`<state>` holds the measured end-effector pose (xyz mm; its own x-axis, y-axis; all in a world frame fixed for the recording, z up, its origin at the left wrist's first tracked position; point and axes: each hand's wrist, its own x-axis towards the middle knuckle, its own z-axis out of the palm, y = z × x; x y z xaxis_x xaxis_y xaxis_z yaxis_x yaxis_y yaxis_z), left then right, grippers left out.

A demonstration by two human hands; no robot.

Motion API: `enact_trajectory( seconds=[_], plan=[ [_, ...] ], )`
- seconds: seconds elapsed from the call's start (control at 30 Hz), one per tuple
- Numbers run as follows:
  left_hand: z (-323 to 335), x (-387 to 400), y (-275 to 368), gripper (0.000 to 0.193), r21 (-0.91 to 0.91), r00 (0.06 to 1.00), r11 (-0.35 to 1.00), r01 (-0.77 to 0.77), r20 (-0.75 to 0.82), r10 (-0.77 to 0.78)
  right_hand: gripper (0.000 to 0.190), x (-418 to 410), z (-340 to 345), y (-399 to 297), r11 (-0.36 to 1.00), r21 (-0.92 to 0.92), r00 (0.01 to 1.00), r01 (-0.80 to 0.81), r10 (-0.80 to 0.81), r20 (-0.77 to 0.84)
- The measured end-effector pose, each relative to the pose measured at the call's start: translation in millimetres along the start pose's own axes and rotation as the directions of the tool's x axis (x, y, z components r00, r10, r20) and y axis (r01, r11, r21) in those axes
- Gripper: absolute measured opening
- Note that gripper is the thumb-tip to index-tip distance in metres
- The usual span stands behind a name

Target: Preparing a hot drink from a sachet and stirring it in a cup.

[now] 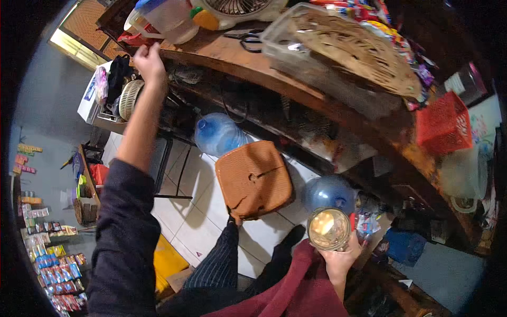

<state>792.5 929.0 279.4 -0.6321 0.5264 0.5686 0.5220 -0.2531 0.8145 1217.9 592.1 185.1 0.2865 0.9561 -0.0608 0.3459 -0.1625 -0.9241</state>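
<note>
My right hand (342, 255) is wrapped around a clear round glass or jar (329, 230), seen from above with light glinting in it. A small red object (352, 221), too partly seen to name, shows beside that glass. My left hand (149, 65) reaches to the far left end of a wooden table (233, 51), fingers curled. Close to its fingertips are a red item (136, 39) and a translucent plastic pitcher (172, 23) with a blue lid; whether the fingers grip anything is unclear. Maroon fabric (293, 281) hangs beside my right forearm.
Scissors (251, 41), a clear plastic box (277, 43) with brown contents and a red plastic basket (443, 123) are on the table. An orange stool (253, 178) stands on the tiles between blue water jugs (218, 132) (328, 194). Sachets (59, 273) hang at left.
</note>
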Motion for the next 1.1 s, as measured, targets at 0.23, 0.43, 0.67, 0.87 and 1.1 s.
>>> enact_trajectory(
  seconds=[0.23,0.43,0.67,0.87,1.1],
  plan=[
    [30,161,-46,0.050,-0.194,0.946,0.959,0.205,0.290,-0.143,0.053,-1,148,-48,0.911,0.355,0.976,-0.212,0.213,0.037],
    [24,175,-37,0.033,-0.472,0.872,0.800,0.370,0.474,-0.123,0.050,-19,210,-59,0.975,0.105,0.981,-0.196,0.196,0.009],
    [-94,151,-62,0.021,-0.458,0.863,0.783,0.422,0.468,-0.192,0.044,-39,204,-74,0.949,0.202,0.963,-0.244,0.261,-0.066],
    [-164,75,-31,0.020,-0.247,0.590,0.611,0.752,0.666,-0.457,0.045,-52,194,-61,0.984,0.016,0.961,-0.179,0.178,-0.212],
    [-154,-56,-12,0.023,0.167,0.346,0.703,0.691,0.778,-0.524,0.037,-29,208,-51,0.991,-0.034,0.963,-0.128,0.116,-0.244]
  ],
)
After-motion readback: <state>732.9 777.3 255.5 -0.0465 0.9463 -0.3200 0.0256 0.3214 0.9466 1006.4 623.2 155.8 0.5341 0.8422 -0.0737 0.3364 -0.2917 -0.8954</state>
